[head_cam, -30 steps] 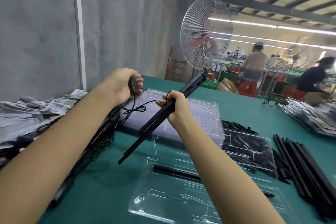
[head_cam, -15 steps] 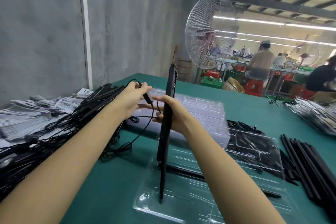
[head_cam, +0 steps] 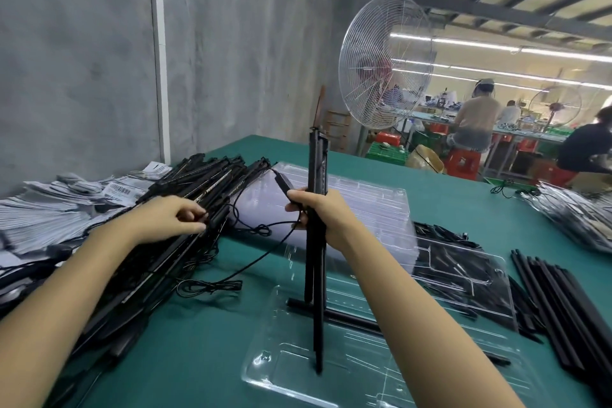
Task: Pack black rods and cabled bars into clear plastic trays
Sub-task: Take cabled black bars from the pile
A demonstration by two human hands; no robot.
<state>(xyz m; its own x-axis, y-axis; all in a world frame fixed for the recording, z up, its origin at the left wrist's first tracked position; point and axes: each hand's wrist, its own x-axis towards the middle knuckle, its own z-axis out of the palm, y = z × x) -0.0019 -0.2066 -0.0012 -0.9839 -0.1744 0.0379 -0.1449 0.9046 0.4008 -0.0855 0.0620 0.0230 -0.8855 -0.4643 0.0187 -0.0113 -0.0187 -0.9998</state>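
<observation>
Left hand (head_cam: 172, 219) has let go of the cable and moved to the pile of bars (head_cam: 212, 182) left of the tray (head_cam: 275, 364), pinching one. Right hand (head_cam: 319, 215) grips the bar (head_cam: 314, 291) upright, its tip standing in the tray. This bar is likely close to being laid in, with the next already being fetched.

Left hand (head_cam: 172, 219) goes to the pile (head_cam: 212, 175)
It leaves the plug (head_cam: 283, 184) to the right hand (head_cam: 319, 217), whose cabled bar (head_cam: 318, 166) now stands upright
</observation>
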